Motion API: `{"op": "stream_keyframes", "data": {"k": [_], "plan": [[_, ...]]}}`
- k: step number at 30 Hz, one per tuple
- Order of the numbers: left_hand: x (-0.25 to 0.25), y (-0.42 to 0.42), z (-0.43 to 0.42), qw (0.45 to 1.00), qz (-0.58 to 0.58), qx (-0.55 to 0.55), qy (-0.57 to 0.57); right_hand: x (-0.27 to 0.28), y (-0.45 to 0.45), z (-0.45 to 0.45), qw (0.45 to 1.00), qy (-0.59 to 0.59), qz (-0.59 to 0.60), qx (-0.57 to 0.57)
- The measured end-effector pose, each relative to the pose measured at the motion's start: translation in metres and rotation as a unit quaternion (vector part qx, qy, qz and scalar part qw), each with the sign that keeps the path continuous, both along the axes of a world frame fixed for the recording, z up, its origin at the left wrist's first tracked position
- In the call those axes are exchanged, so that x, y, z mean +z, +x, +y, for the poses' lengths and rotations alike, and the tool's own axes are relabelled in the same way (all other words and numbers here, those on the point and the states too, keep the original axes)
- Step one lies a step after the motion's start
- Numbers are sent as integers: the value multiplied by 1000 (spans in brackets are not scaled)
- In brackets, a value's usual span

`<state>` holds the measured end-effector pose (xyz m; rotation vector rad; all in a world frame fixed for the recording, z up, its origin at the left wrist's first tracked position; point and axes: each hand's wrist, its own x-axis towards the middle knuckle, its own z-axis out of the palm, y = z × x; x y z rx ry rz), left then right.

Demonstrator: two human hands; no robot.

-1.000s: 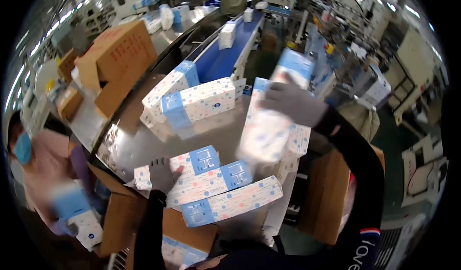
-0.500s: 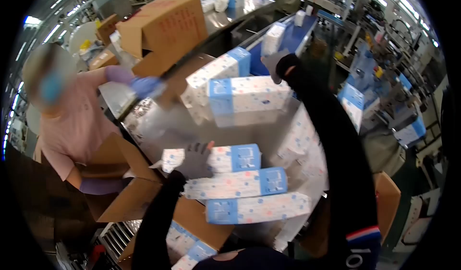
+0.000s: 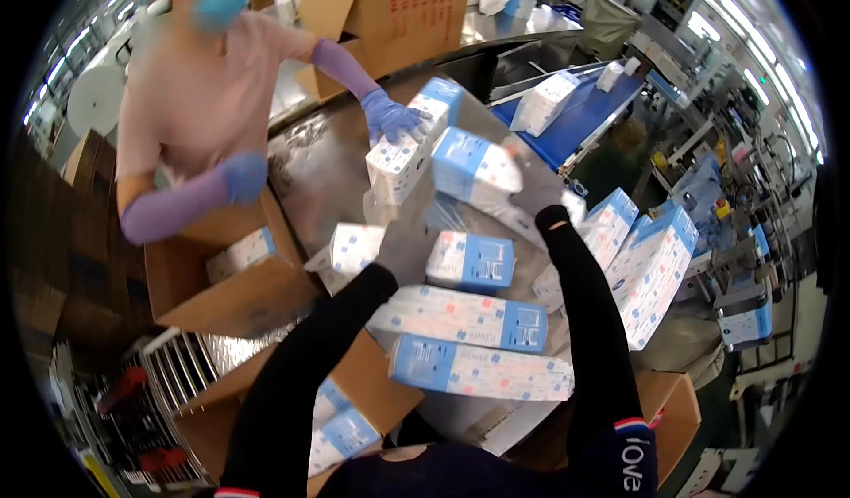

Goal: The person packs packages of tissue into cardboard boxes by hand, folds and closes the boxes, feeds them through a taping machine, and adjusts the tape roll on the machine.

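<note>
My left hand (image 3: 405,252), in a grey glove, lies across the middle of a long white and blue tissue pack (image 3: 471,261), its fingers curled over it. My right hand (image 3: 535,185), also gloved, grips the right end of another tissue pack (image 3: 474,163), which sits tilted on the metal table (image 3: 310,166). Two more packs, a middle one (image 3: 460,315) and a near one (image 3: 482,370), lie in front of my left hand. A co-worker's blue-gloved hand (image 3: 390,117) rests on a pack (image 3: 398,163) just beyond.
On the left, the co-worker stands by an open carton (image 3: 232,290) with a pack inside. Another carton (image 3: 381,383) holding packs is below my left arm. Several packs stand at right (image 3: 651,268). A blue conveyor belt (image 3: 584,113) carries packs behind; a large carton (image 3: 412,11) stands at the back.
My right hand has come down from beside the belt to a pack's end, and that pack has turned. The co-worker's hand has reached onto the far pack. The view has shifted.
</note>
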<state>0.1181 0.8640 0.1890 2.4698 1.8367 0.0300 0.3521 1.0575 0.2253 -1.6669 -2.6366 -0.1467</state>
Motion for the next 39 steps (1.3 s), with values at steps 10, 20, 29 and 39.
{"op": "stream_keyframes", "data": {"k": [10, 20, 29, 39], "plan": [[212, -72, -149, 903, -160, 66, 393, 194, 18, -124, 980, 57, 191, -5], [130, -117, -446, 915, -192, 311, 170, 88, -3, -289, 999, 31, -27, 33], [80, -92, -483, 929, -87, 338, 124, 115, -28, -245, 850, 157, -127, 486], [-10, -72, -453, 924, 101, 350, -117, 219, -98, -366, 890, -100, 238, 377]]}}
